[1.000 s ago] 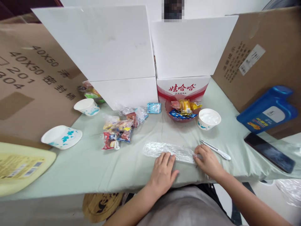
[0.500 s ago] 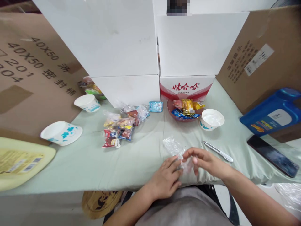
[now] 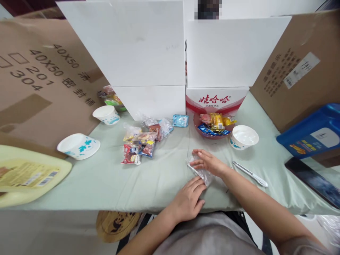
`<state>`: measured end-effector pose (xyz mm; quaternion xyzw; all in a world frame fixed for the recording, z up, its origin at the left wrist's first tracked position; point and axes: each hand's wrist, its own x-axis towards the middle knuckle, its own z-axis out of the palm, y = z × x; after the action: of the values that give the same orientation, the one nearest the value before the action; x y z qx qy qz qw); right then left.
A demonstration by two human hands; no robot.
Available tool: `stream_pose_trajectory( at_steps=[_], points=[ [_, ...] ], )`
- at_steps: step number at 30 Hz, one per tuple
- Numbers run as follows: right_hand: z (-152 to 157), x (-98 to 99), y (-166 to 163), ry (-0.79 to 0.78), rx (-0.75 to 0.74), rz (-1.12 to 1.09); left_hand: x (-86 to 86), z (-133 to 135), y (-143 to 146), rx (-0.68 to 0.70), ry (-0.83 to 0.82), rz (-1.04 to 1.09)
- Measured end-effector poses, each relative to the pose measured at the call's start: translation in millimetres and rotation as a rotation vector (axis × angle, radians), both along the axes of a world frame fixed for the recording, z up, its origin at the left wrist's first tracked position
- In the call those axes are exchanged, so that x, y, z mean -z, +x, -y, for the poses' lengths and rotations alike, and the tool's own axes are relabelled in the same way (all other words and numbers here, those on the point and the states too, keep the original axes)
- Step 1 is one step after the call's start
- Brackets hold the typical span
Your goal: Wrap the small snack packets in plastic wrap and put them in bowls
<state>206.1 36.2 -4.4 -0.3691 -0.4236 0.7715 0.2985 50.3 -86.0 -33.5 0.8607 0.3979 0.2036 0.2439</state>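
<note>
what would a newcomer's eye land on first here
Probably the big white boxes stacked along the back of the table. Next, likely the bright blue bottle at the right edge. Then, front and centre, the left hand at the near end of some crumpled clear plastic, with the right hand over its far part.

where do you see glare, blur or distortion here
Head view: bright glints streak the clear plastic by the right hand; pale reflections cloud the dark phone; wide-lens distortion seems to stretch the blue bottle at the right edge; small print on the snack packets is unreadable; a pixelated patch sits up top.
</note>
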Motion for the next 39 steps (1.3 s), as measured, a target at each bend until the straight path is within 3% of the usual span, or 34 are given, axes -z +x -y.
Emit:
stream_pose_trajectory(
  at_steps=[4,7,10,12,15,18,23,28,33,39],
  points=[
    [-4.2,7.6,-7.4,0.043,-0.013,-0.005,-0.5,-0.2,1.5,-0.004,-0.008,-0.001],
    [-8.6,9.2,-9.4,0.104,0.076,0.054,-3.6,-0.6,1.9,-0.009,-0.005,0.003],
    [-10.6,1.5,-4.8,0.300,0.224,0.074,-6.6,-0.8,1.8,-0.002,0.005,0.020],
    [-8.2,-6.1,1.5,0.431,0.242,0.083,-7.2,-1.1,1.8,0.000,0.010,0.027],
    [4.0,-10.8,12.3,0.620,0.198,0.249,-5.7,-0.8,2.3,-0.011,0.019,0.033],
    [25.7,-0.8,21.1,0.915,0.159,0.565,-4.3,1.9,2.2,-0.014,0.052,0.059],
    [58.5,26.6,25.9,1.342,-0.132,0.946,-15.3,0.2,-4.3,-0.214,0.223,0.251],
    [70.0,29.1,26.7,1.379,-0.235,1.066,-25.9,-32.0,-10.7,-0.282,0.291,0.091],
    [94.5,19.9,46.5,1.359,-0.420,0.934,-8.3,-52.4,-13.0,-0.213,0.246,-0.066],
    [110.2,12.8,61.1,1.467,-0.266,0.820,-0.2,-48.0,-14.0,-0.052,0.230,0.054]
  ],
)
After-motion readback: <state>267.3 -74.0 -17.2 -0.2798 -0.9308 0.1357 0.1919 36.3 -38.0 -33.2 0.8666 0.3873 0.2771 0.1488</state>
